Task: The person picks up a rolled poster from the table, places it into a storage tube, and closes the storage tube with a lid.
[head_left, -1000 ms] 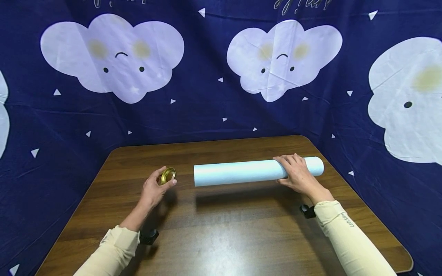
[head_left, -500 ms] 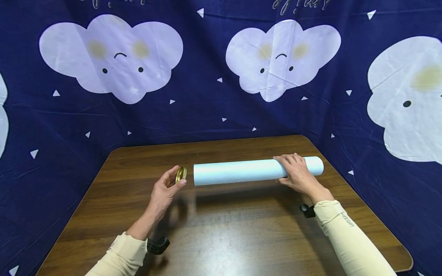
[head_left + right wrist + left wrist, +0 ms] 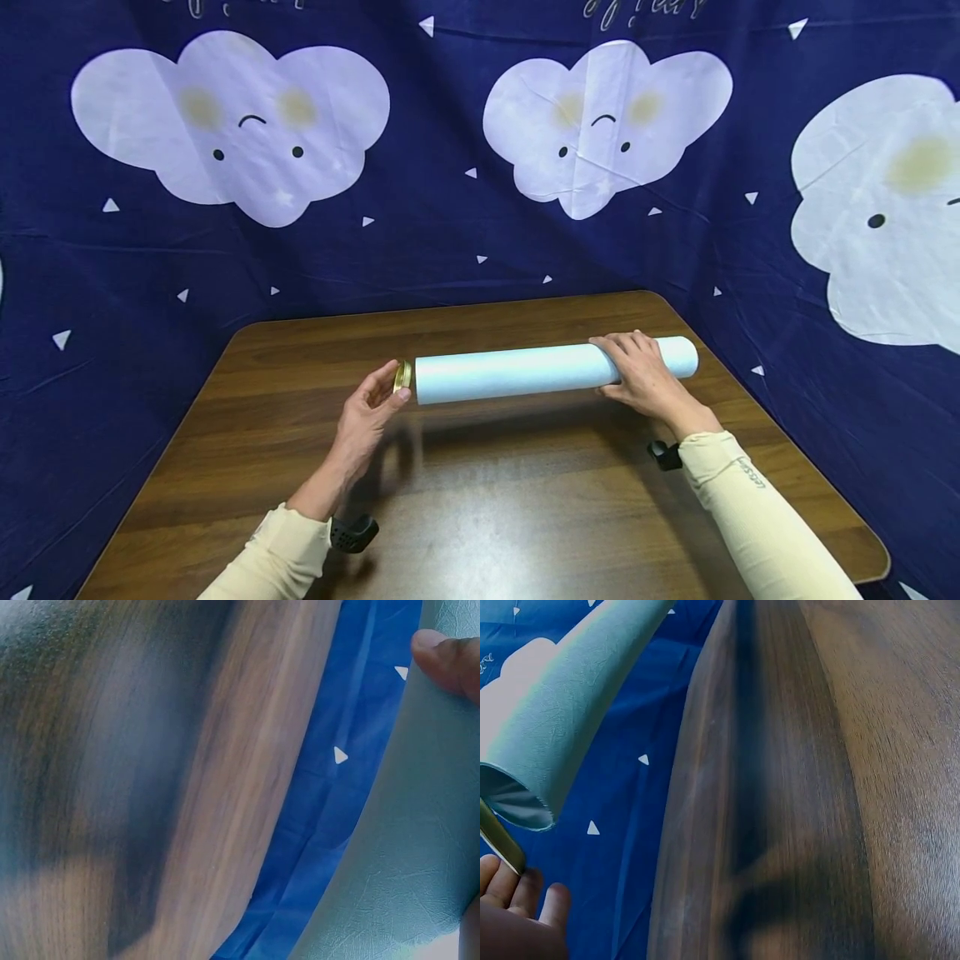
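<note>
A long pale-blue tube is held level above the table, its shadow falling on the wood below. Near its right end my right hand grips it from above; in the right wrist view the thumb lies along the tube's side. My left hand pinches a round gold lid between thumb and fingers. The lid stands on edge, facing the tube's left end at close range. In the left wrist view that end is hollow, and the gold lid sits right at its opening.
The brown wooden table has rounded corners and reflects a bright glare near its front. A dark-blue cloth printed with clouds and triangles hangs behind it and along both sides. Each wrist carries a small black camera.
My left hand has moved right with the gold lid, bringing it up to the tube's left end. The lid has turned from face-up to edge-on. The right hand keeps its grip.
</note>
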A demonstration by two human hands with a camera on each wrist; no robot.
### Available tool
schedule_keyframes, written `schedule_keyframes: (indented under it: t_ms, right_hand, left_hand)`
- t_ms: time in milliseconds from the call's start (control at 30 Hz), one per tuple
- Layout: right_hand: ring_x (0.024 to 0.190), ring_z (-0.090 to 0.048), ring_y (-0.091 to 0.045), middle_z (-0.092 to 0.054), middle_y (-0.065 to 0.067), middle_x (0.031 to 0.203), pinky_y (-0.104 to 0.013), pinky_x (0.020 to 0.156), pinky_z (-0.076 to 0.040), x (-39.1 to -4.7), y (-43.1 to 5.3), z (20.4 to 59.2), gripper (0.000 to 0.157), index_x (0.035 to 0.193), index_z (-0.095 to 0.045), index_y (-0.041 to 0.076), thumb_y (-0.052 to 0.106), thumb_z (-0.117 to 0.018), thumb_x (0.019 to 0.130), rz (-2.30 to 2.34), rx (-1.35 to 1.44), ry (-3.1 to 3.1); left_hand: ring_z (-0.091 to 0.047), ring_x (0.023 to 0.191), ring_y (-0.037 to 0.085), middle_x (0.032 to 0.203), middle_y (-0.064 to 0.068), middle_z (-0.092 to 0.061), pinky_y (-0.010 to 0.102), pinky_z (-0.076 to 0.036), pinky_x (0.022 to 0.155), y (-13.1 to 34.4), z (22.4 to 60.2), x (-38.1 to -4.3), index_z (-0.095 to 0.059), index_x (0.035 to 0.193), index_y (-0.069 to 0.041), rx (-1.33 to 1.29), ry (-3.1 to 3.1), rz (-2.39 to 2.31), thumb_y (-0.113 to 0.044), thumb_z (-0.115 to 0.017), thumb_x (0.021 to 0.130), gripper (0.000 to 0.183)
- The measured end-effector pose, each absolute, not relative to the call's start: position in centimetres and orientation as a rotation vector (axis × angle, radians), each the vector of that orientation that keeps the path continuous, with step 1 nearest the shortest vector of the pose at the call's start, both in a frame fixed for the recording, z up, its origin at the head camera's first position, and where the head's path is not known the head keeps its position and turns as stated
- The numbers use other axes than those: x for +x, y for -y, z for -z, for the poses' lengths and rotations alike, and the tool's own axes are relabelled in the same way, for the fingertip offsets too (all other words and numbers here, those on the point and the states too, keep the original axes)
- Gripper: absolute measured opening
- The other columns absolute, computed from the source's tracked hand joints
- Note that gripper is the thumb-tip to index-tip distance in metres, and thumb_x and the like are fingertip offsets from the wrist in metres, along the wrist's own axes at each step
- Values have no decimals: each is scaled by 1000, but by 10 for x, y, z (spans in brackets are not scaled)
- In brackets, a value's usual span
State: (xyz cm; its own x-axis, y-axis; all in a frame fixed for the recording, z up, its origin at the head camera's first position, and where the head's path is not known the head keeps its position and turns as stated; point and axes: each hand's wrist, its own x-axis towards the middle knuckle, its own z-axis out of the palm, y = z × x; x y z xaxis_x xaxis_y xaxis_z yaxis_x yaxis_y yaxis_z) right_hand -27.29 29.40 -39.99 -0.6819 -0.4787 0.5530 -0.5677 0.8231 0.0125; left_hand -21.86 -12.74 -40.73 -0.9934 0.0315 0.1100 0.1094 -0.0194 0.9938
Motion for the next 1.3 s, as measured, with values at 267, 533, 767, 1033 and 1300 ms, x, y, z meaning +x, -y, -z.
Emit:
schedule_keyframes:
  t_ms: [267, 533, 767, 1033, 1300]
  right_hand:
    - [109, -53, -37, -59, -15, 116, -62, 99, -34, -273, -291, 398, 81, 128, -52, 10, 25, -89, 58, -234, 773, 2449]
    - [109, -53, -37, -59, -16, 116, -63, 99, -34, -274, -288, 396, 81, 128, -52, 10, 24, -90, 57, -236, 790, 2435]
    - [108, -53, -37, -59, -16, 116, -62, 100, -34, -274, -289, 396, 82, 128, -52, 10, 24, -90, 56, -223, 782, 2440]
    - [109, -52, -37, -59, -15, 116, -63, 99, -34, -273, -291, 398, 81, 127, -52, 10, 23, -90, 57, -224, 784, 2448]
    - [110, -51, -36, -59, -14, 116, -62, 101, -32, -272, -290, 397, 81, 129, -52, 12, 24, -89, 58, -213, 802, 2456]
  left_hand:
    - [-44, 127, 10, 144, 8, -43, 9, -44, 92, 123, 411, -220, -40, 142, -12, -147, 2077, 2318, -13, -60, 92, 54]
    - [-46, 124, 5, 143, 7, -44, 10, -44, 93, 118, 414, -222, -39, 142, -12, -190, 2041, 2339, -12, -60, 92, 54]
    - [-42, 129, 13, 146, 6, -40, 11, -43, 94, 119, 415, -222, -35, 146, -13, -233, 2088, 2385, -13, -60, 92, 59]
    - [-51, 117, -3, 148, 7, -38, 13, -46, 92, 123, 413, -225, -33, 147, -12, -272, 2184, 2356, -14, -60, 92, 61]
    - [-53, 120, 4, 145, 15, -41, 15, -48, 91, 126, 415, -227, -36, 144, -9, -297, 2264, 2255, -13, -63, 90, 61]
